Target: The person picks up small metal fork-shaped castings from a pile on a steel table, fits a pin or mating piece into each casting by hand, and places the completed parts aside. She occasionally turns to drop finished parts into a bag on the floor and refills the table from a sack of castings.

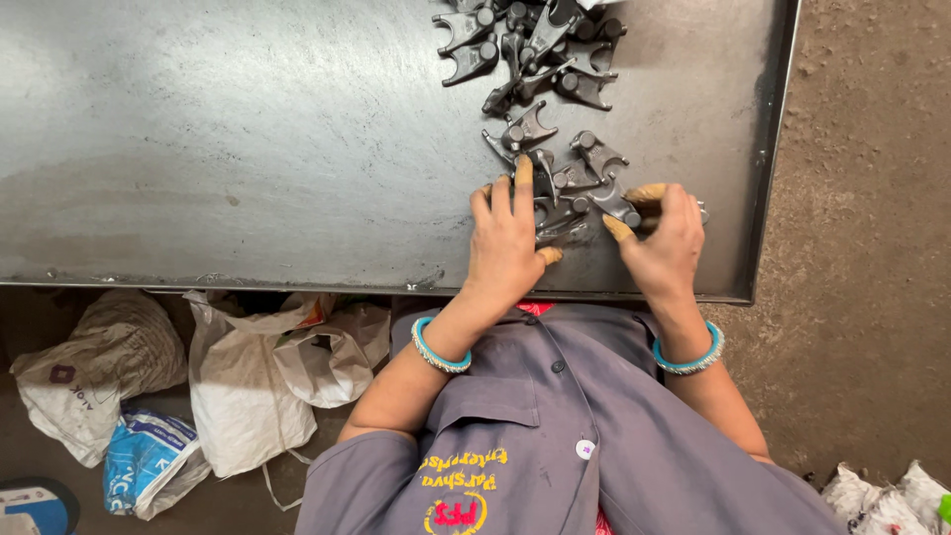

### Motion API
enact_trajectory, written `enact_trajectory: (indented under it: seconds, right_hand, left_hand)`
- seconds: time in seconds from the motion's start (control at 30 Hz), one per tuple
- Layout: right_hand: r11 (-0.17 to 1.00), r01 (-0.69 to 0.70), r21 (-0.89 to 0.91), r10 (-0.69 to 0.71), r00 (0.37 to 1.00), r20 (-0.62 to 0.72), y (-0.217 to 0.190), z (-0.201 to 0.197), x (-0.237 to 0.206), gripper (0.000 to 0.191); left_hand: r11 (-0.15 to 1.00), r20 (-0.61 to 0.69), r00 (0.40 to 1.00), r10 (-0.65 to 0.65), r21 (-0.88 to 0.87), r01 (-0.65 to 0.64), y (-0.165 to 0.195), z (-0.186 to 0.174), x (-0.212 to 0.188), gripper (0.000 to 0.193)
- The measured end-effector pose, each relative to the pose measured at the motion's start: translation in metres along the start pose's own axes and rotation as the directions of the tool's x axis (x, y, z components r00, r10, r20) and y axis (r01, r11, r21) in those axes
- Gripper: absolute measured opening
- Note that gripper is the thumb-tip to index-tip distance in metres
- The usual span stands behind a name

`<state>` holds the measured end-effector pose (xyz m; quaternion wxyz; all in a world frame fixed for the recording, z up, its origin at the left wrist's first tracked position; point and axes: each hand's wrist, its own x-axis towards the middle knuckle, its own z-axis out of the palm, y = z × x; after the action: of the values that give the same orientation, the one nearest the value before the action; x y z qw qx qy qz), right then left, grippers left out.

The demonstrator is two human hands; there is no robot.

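Where dirt floor (872, 198) borders, steel table (248, 139).

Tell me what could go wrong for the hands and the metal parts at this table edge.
1. The parts are jagged forgings, and both the left hand and the right hand are bare, so a cut or pinch seems possible.
2. The cluster lies near the table edge and corner; a sweep might push pieces onto the floor.
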<state>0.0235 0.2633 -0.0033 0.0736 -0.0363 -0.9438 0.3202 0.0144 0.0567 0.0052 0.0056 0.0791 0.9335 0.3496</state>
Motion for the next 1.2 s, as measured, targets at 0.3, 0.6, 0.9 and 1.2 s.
enact_trajectory:
  seconds: [0.3,0.6,0.9,1.2]
  right_hand:
    - [0.030,-0.517,0.855,0.133,0.850,0.510,0.065,-0.007,-0.011,0.032]
    - [-0.128,-0.631,0.765,0.069,0.764,0.641,0.069,-0.005,-0.011,0.036]
    - [0.472,-0.316,0.823,-0.082,0.914,0.398,0.005,-0.012,0.004,0.018]
    - [0.955,0.297,0.029,-0.297,0.955,-0.001,-0.031,0.022,0.076,0.043]
  left_hand:
    - [1.000,-0.001,1.000,0.020,0.012,-0.020,-0.002,0.002,0.004,0.121]
    - [0.999,-0.115,0.993,0.042,0.024,-0.039,0.003,-0.006,0.012,0.096]
    - [0.144,0.209,0.973,-0.098,-0.964,0.222,-0.010,0.036,-0.021,0.060]
    - [-0.231,0.542,0.840,-0.041,-0.823,0.519,-0.036,0.054,-0.033,0.074]
